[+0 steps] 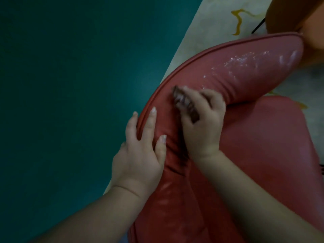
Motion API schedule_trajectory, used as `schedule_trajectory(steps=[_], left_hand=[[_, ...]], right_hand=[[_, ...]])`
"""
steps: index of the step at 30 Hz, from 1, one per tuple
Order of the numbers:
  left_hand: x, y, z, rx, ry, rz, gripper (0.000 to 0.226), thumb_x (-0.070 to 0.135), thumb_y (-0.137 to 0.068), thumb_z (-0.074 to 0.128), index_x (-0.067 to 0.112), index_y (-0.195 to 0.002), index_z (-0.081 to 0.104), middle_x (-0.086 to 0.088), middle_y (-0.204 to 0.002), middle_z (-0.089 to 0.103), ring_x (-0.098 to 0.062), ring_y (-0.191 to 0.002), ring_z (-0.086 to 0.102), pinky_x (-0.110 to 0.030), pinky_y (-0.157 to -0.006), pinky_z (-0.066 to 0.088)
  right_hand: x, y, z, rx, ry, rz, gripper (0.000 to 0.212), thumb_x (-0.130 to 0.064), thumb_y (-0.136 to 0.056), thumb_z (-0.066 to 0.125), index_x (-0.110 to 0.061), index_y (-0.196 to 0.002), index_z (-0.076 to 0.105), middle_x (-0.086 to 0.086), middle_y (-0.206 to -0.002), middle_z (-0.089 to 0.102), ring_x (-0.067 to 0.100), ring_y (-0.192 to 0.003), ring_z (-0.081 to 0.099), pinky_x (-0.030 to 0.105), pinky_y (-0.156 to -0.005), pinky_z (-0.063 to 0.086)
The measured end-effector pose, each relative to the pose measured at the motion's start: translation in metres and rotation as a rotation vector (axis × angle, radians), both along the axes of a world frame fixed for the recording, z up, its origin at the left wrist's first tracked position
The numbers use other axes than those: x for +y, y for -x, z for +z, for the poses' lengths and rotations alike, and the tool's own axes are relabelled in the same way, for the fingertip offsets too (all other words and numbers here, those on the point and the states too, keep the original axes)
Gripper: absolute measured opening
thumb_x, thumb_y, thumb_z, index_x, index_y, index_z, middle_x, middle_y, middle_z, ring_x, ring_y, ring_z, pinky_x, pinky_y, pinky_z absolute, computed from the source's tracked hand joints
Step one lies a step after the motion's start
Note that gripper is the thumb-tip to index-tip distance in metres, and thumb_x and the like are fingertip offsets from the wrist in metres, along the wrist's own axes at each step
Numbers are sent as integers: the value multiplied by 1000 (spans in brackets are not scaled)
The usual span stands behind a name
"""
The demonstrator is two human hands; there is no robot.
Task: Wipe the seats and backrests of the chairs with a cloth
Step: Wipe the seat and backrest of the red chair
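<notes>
A wide teal wall (70,85) fills the left side of the view, and a pale floor (210,23) with yellow squiggles runs along its foot. Against that stands the pink chair: its curved, padded backrest (236,71) sweeps from the upper right down to the bottom centre, and its seat (263,146) lies to the right, below the curve. An orange chair (298,14) pokes in at the top right corner, just past the backrest's far end. A wet, foamy streak (254,58) glistens along the upper stretch of the backrest. The left hand (140,155) rests on the backrest's piped rim, fingers spread and straight. The right hand (201,123) curls round a small dark cloth (185,106), blurred, and presses it to the backrest's inner face, near the left hand.
</notes>
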State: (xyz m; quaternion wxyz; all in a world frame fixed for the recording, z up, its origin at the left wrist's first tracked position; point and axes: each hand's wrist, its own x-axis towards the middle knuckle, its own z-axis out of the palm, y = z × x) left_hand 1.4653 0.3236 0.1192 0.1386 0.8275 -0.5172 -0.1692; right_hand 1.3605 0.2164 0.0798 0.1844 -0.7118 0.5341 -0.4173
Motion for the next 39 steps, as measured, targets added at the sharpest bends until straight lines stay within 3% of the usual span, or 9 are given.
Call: schedule_trajectory(steps=[6,11,15,20,24,27,31,35,39], left_hand=[[-2,0,2,-9,-68,28,67,59,-87,35,48,-148,13,-7,-147,33,-40,-95,62,-43,-75,51],[-4,0,3,7,-79,42,66,61,-85,35,52,-147,12,-6,-135,40,-40,-92,60,-42,-78,50],[-2,-1,0,10,-55,47,64,61,-87,33,54,-146,10,-6,-134,40,-37,-94,60,-40,-80,49],[-1,-2,-1,17,-42,37,64,62,-86,31,54,-146,10,-6,-132,40,-37,-89,60,-40,-76,49],[-2,-1,-1,11,-31,40,64,64,-85,28,55,-145,10,-6,-131,41,-37,-89,60,-40,-77,49],[-1,-2,-2,16,-29,46,63,63,-86,31,57,-144,8,-6,-134,40,-37,-91,60,-41,-80,49],[1,-2,-3,10,-31,42,63,60,-87,32,55,-146,10,-7,-133,40,-37,-91,59,-42,-80,50],[-2,-3,-3,0,-22,45,63,59,-87,34,53,-146,13,-8,-132,42,-39,-90,60,-42,-79,49],[0,-2,-4,-3,-10,42,61,59,-88,33,55,-145,11,-8,-133,41,-40,-92,59,-43,-81,48]], right_hand=[[40,-6,-9,-223,-130,-114,38,-24,-81,68,-24,-119,69,0,-109,49,23,-101,56,44,-93,49],[-23,6,-8,-96,-5,-114,39,-8,-77,71,-15,-116,71,17,-106,53,32,-99,55,47,-94,45],[-57,1,-11,-248,-56,-301,36,-15,-83,71,-15,-119,70,15,-104,51,29,-97,55,42,-98,45],[26,6,-26,-307,-138,-141,37,-14,-84,69,-19,-120,68,2,-105,45,14,-96,54,22,-94,46],[-36,18,-24,-169,-31,-162,43,4,-79,67,-11,-119,69,14,-103,46,34,-97,53,49,-95,46],[-45,12,-26,-262,-64,-254,40,1,-84,67,-11,-122,67,8,-103,42,30,-96,54,37,-99,45],[44,7,-32,-439,-225,-157,40,-5,-86,63,-22,-123,66,4,-105,44,12,-96,54,11,-92,40],[73,23,-27,-388,-277,-8,49,-2,-80,64,-30,-121,65,2,-105,45,6,-98,53,12,-91,43],[-17,19,-16,-451,-231,-280,43,-7,-85,69,-19,-125,62,5,-107,40,8,-95,50,9,-97,35]])
